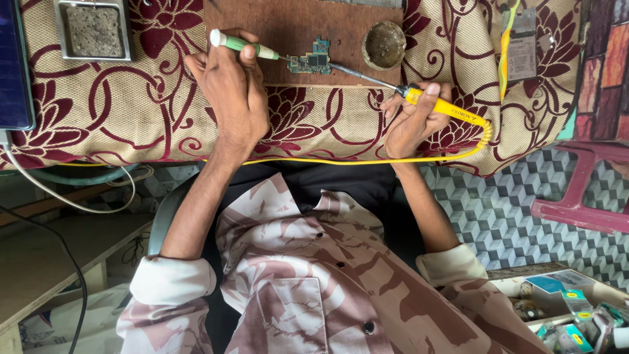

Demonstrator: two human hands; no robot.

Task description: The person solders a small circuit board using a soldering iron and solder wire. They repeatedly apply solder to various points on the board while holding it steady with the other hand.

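A small green circuit board (313,61) lies on a brown wooden board (295,26) set on a patterned maroon-and-cream cloth (131,111). My left hand (229,92) grips a green-and-white screwdriver (239,44), whose tip touches the circuit board's left edge. My right hand (409,121) holds a yellow-handled soldering iron (445,106). Its metal shaft reaches up and left to the right side of the circuit board. The iron's yellow cable (314,161) runs along the cloth's near edge.
A round brown dish (384,44) sits right of the circuit board. A metal tray with a grey sponge (94,29) is far left, beside a dark screen edge (13,65). An opened phone (522,46) lies far right. A pink plastic stool (583,190) and a box of small items (563,301) stand lower right.
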